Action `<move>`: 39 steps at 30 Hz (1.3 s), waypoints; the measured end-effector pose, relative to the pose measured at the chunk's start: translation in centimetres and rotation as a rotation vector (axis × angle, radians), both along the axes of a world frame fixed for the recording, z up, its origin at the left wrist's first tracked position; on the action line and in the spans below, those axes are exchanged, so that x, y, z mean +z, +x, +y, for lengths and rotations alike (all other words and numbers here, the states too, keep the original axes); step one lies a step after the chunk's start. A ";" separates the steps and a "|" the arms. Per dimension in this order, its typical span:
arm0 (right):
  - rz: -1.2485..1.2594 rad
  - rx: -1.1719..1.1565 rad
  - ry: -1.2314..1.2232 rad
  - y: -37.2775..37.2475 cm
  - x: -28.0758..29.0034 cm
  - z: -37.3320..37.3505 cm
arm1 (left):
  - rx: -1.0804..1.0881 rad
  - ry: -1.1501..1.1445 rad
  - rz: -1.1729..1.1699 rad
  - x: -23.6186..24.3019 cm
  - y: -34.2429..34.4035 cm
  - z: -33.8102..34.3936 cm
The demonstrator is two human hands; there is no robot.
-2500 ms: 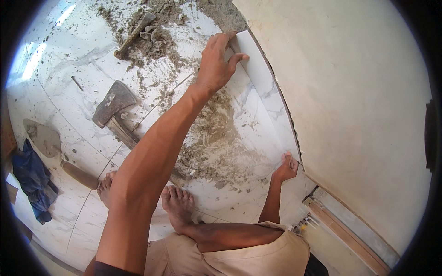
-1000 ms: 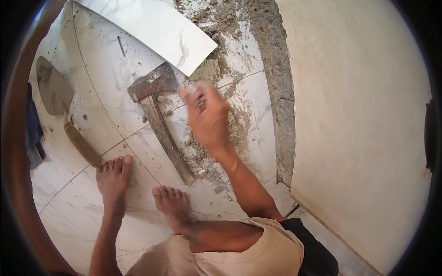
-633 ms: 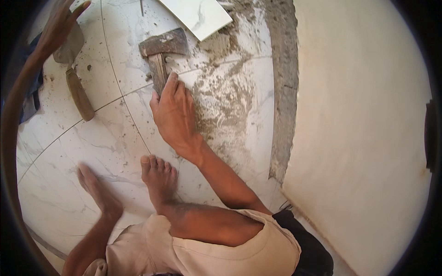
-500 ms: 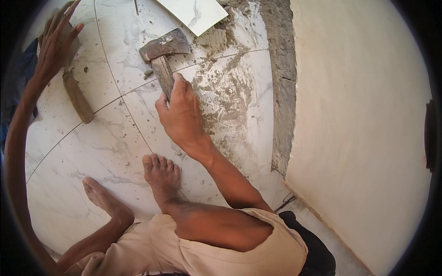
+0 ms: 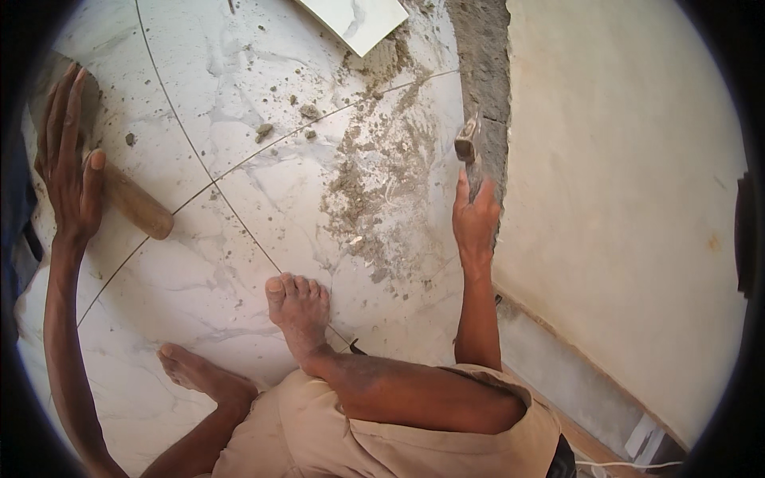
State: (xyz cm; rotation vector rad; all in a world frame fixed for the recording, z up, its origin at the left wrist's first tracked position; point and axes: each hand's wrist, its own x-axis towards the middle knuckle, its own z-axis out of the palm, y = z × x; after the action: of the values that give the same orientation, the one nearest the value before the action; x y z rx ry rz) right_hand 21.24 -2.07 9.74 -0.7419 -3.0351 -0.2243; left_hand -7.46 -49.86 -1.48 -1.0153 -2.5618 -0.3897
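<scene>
My right hand (image 5: 476,219) grips the axe by its handle, the steel head (image 5: 467,146) edge-on over the rough grey strip (image 5: 486,64) at the foot of the cream wall (image 5: 613,175). My left hand (image 5: 70,167) has long, stretched fingers over the trowel at the far left, beside its wooden handle (image 5: 142,201); whether it touches it I cannot tell. A white marbled tile (image 5: 355,22) lies loose at the top, near mortar smears (image 5: 370,199) on the tiled floor (image 5: 239,303).
A dark blue cloth (image 5: 20,207) lies at the left rim. My bare feet (image 5: 296,307) are on the tiles below the mortar patch. Small grit lumps (image 5: 311,111) are scattered around. A pale channel with a white cable (image 5: 606,462) runs along the wall at lower right.
The tile, earlier held along the wall by both hands, now lies at the top. My right hand has lifted the axe rightward to the strip. My left hand has moved to the trowel.
</scene>
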 end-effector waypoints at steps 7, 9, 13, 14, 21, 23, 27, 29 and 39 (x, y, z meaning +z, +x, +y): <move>0.018 0.005 0.148 -2.2 0.2 2.9 | -0.066 -0.021 -0.064 0.7 -0.4 0.5; 0.061 0.090 0.134 -2.7 -0.1 2.8 | -0.067 0.015 -0.100 0.7 -0.6 0.5; -0.002 0.223 0.138 -2.4 0.8 1.4 | -0.006 0.024 -0.218 0.8 -0.1 -0.1; -0.031 0.230 0.151 -1.9 0.9 2.2 | -0.011 0.024 -0.226 1.0 0.1 0.0; -0.057 0.064 0.262 -1.1 -0.1 3.0 | -0.042 0.003 -0.138 1.0 -0.6 0.6; -0.054 0.187 0.223 -1.3 0.7 0.9 | -0.035 -0.004 -0.145 1.0 -0.5 0.5; -0.042 0.328 0.222 -1.5 1.6 2.2 | -0.045 0.036 -0.186 1.2 -0.1 0.3; -0.152 0.133 0.311 -1.2 1.4 4.1 | -0.047 0.053 -0.184 1.0 -0.2 0.5; -0.088 0.228 0.200 -1.4 1.8 3.7 | -0.058 -0.027 -0.038 0.2 -1.3 -0.2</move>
State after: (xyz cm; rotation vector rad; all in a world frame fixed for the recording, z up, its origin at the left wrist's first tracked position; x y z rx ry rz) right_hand 19.79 1.62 11.50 -0.3790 -3.0812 -0.5588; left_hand -8.73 -50.01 -1.24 -1.1041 -2.5822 -0.3934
